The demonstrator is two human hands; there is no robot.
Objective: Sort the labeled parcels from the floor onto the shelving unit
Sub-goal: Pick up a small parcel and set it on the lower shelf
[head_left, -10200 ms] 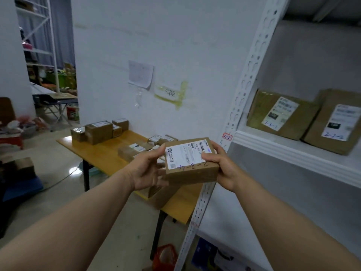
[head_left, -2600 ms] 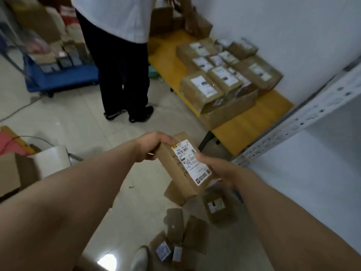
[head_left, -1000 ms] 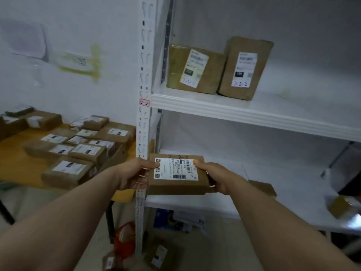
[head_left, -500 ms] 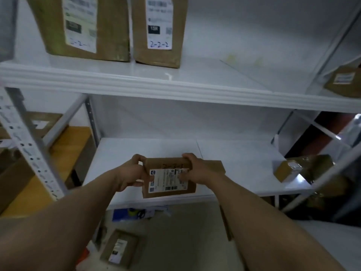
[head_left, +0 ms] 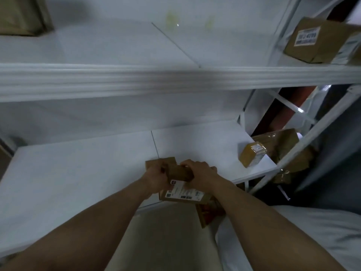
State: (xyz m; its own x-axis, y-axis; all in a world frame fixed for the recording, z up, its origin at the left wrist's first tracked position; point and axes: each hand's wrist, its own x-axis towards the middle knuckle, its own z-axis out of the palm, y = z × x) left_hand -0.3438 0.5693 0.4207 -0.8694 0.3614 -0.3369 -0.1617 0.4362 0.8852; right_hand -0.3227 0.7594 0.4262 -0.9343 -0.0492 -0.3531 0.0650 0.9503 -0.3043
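Both hands hold a brown cardboard parcel (head_left: 182,190) with a white label, tilted on its edge over the front lip of the white lower shelf (head_left: 78,169). My left hand (head_left: 156,178) grips its left end and my right hand (head_left: 199,173) curls over its top. Behind my left hand a second small brown parcel (head_left: 156,163) lies on the shelf, mostly hidden.
A yellowish taped parcel (head_left: 252,154) lies at the shelf's right end beside a larger wrapped one (head_left: 281,141). On the upper shelf (head_left: 136,79) sit a labelled parcel (head_left: 320,41) at right and another box (head_left: 21,14) at far left. Slanted white frame posts (head_left: 304,137) stand right.
The view has shifted right and closer to the lower shelf. The parcel, flat in my hands half a second ago, is now tipped up against the shelf's front edge.
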